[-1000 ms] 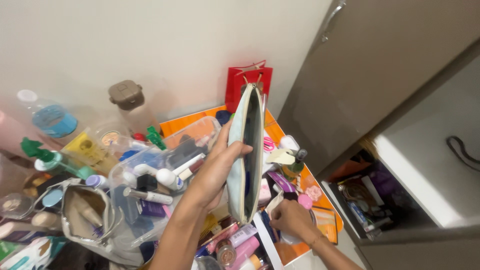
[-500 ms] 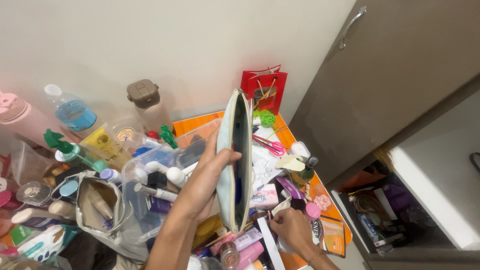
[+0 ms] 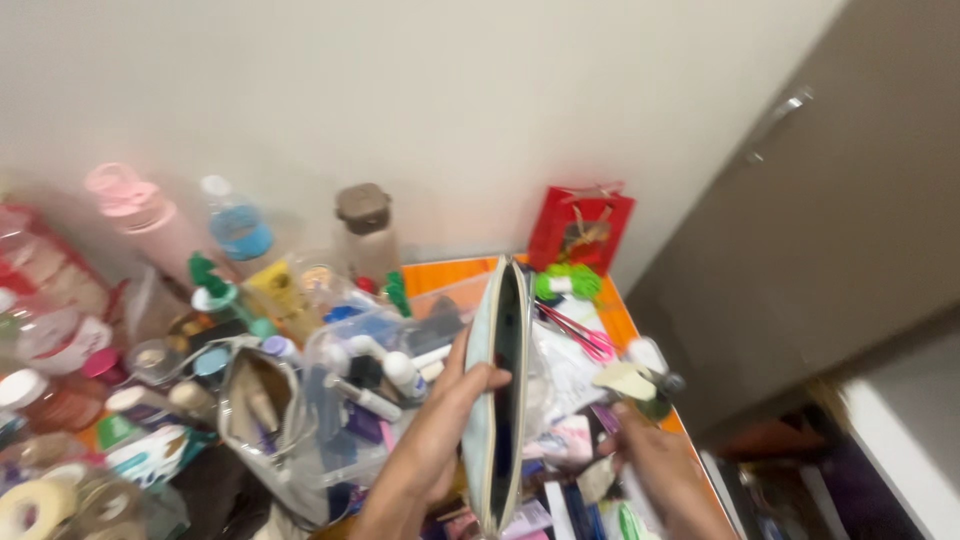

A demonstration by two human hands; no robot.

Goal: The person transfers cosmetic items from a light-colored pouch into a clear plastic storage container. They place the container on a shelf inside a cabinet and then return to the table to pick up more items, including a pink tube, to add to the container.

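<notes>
While left hand (image 3: pixel 440 440) grip clasps upright pouch (image 3: pixel 495 390), right hand (image 3: pixel 655 465) blurred, grip unclear; orange tabletop (image 3: pixel 450 275) cluttered, beige wall (image 3: pixel 420 90) behind.

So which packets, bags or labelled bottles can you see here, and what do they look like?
Red gift bag: against the wall, boxy, with handles.
Clear bottle: by the wall, blue label band, white cap.
Pale pouch: held upright in the left hand, mouth open.
Yellow packet: amid the clutter, too blurred for detail.
Right hand: low, beside the pouch.
</notes>
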